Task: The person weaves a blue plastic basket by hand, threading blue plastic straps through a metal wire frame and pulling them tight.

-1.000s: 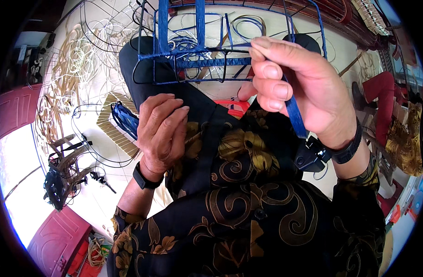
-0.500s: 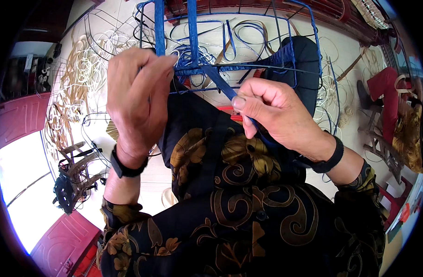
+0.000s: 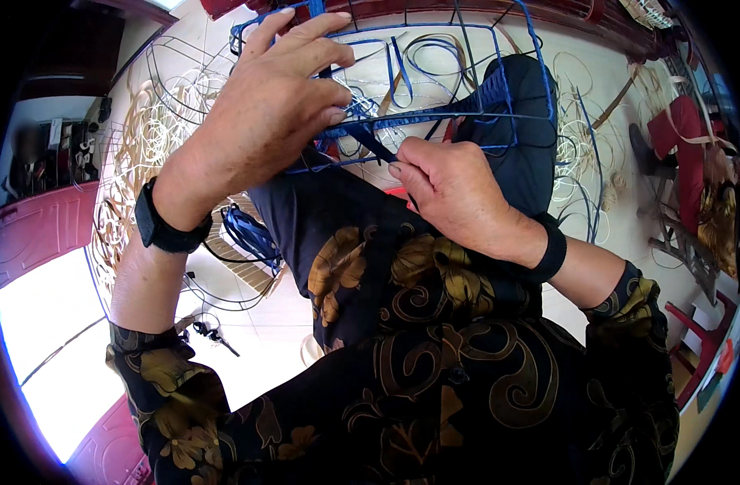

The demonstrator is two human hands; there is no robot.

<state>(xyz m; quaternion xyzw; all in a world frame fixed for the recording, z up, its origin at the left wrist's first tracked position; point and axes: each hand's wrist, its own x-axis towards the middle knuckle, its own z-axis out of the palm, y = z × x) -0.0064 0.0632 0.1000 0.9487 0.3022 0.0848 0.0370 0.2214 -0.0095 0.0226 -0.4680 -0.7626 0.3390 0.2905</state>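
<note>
A wire basket frame (image 3: pixel 539 73), partly wrapped in blue strip, rests across my lap at the top of the view. My left hand (image 3: pixel 265 97) lies over its left part with the fingers stretched out and apart, hiding the wires beneath. My right hand (image 3: pixel 459 186) is closed in a pinch on a flat blue strip (image 3: pixel 368 139), which runs from the frame's near rail down to my fingers. Blue weaving (image 3: pixel 469 101) covers a section of the frame to the right of that strip.
Loose pale strips (image 3: pixel 139 153) lie heaped on the floor at the left. A bundle of blue strips (image 3: pixel 248 234) is beside my left knee. At the far right is another person in red (image 3: pixel 677 137), near a wooden stool (image 3: pixel 683 257). Dark red furniture (image 3: pixel 576 14) stands behind the frame.
My left hand has moved up over the frame, its curled fingers now spread. My right hand has shifted slightly left, still gripping the blue strip. The blue bundle has come into view.
</note>
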